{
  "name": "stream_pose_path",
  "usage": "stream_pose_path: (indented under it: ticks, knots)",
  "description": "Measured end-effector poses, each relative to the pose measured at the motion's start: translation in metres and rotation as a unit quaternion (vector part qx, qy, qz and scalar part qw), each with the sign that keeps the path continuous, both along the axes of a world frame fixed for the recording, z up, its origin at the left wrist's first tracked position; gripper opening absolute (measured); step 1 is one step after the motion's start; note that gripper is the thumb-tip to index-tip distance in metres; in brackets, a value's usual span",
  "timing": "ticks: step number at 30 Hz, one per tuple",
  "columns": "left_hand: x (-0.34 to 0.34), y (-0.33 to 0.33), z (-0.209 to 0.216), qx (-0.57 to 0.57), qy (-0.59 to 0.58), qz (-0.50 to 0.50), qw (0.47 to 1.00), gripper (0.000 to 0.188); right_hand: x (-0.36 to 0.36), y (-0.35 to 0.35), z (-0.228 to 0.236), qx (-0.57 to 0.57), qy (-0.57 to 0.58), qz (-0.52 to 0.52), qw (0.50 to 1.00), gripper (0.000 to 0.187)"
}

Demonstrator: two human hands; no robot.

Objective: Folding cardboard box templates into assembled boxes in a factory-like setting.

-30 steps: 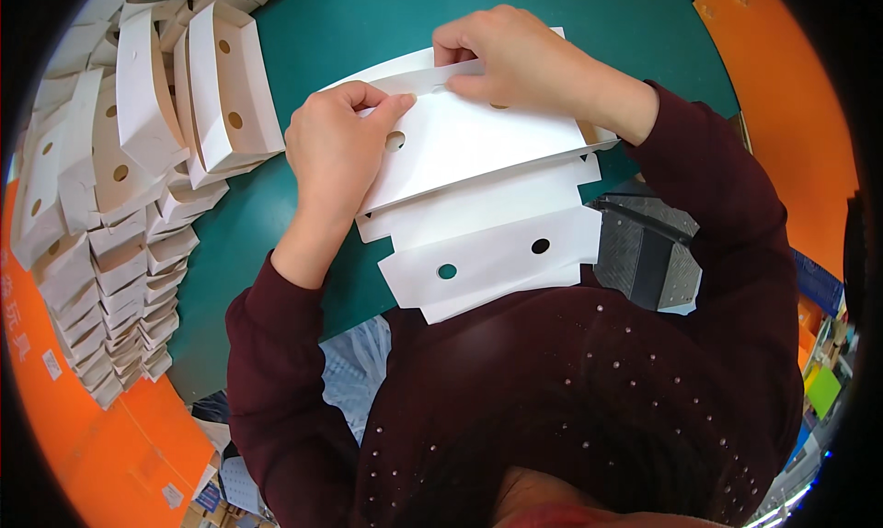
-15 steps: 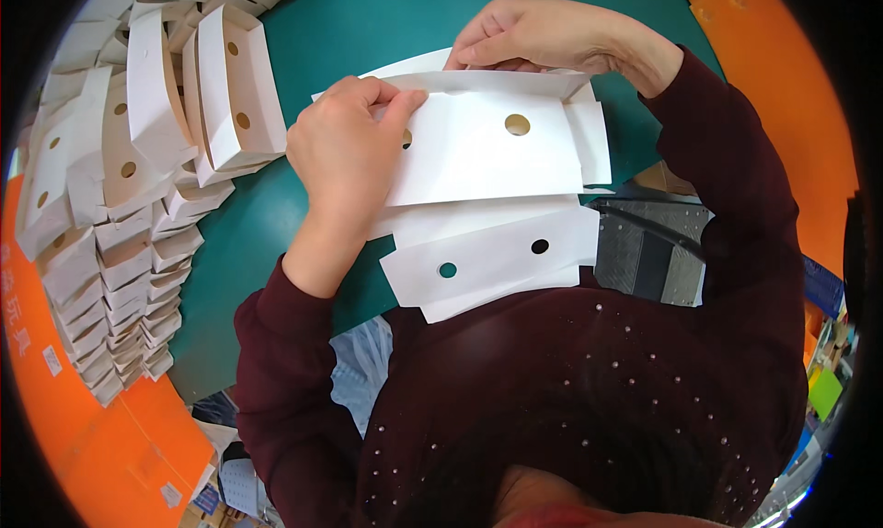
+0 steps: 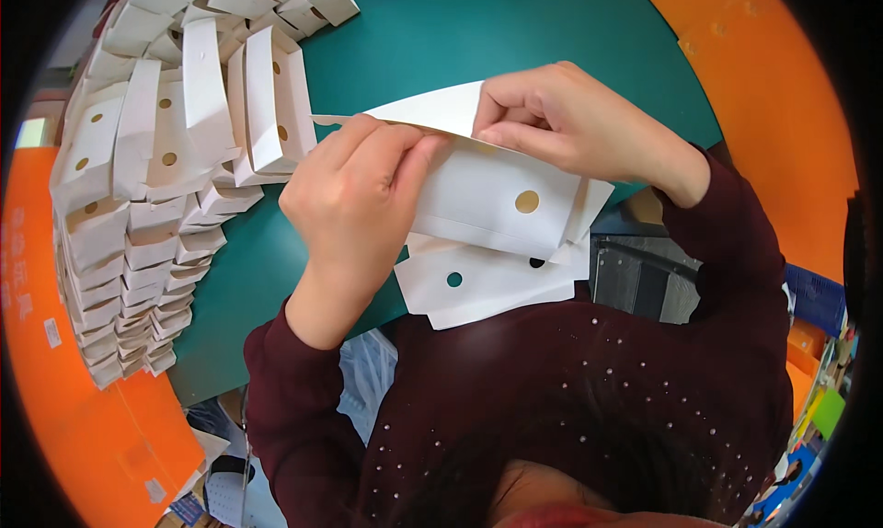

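A white card box piece (image 3: 478, 197) with round holes is held partly folded in front of me, tilted down toward the right. My left hand (image 3: 354, 192) pinches its upper edge near the left end, thumb and fingers bent over the fold, covering the left part. Further right along that edge, my right hand (image 3: 570, 119) grips the raised upper flap (image 3: 428, 108) between thumb and curled fingers. Below it, partly covered by it, lies another flat white card blank (image 3: 497, 293) with two holes and angled corners, close to my body.
Many folded white card trays (image 3: 170, 151) with punched holes are stacked at the left of the green table (image 3: 515, 31). Orange surfaces (image 3: 736, 77) border the table on both sides. A dark grey box-like thing (image 3: 644, 280) sits by my right arm.
The held card piece has tilted, its right end now lower. My right hand has come nearer and down along the flap, which stands up more. The view has shifted slightly.
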State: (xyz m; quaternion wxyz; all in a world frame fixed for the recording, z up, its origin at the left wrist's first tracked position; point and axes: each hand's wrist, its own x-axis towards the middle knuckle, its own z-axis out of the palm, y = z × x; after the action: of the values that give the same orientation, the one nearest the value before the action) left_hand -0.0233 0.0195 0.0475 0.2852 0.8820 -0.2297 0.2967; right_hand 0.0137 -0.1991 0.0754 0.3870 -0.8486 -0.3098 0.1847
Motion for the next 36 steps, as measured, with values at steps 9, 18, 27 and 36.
stream_pose_path:
  ticks: [9, 18, 27, 36]
  knots:
    - [-0.010, -0.001, 0.005, 0.074, -0.048, -0.010, 0.996, 0.012, -0.019, -0.001, -0.002, 0.022, -0.078, -0.003, 0.997, 0.005]
    - [-0.019, 0.007, 0.036, -0.505, 0.059, -0.122, 0.852, 0.062, -0.037, 0.003, -0.020, 0.202, -0.421, -0.154, 0.871, 0.017]
    - [-0.057, -0.007, 0.044, -0.477, 0.222, -0.090, 0.845, 0.032, -0.060, 0.025, -0.058, 0.253, -0.418, -0.138, 0.862, 0.023]
    - [-0.065, 0.022, 0.052, -0.024, -0.145, 0.126, 0.981, 0.036, -0.059, 0.025, -0.052, 0.251, -0.375, -0.133, 0.882, 0.021]
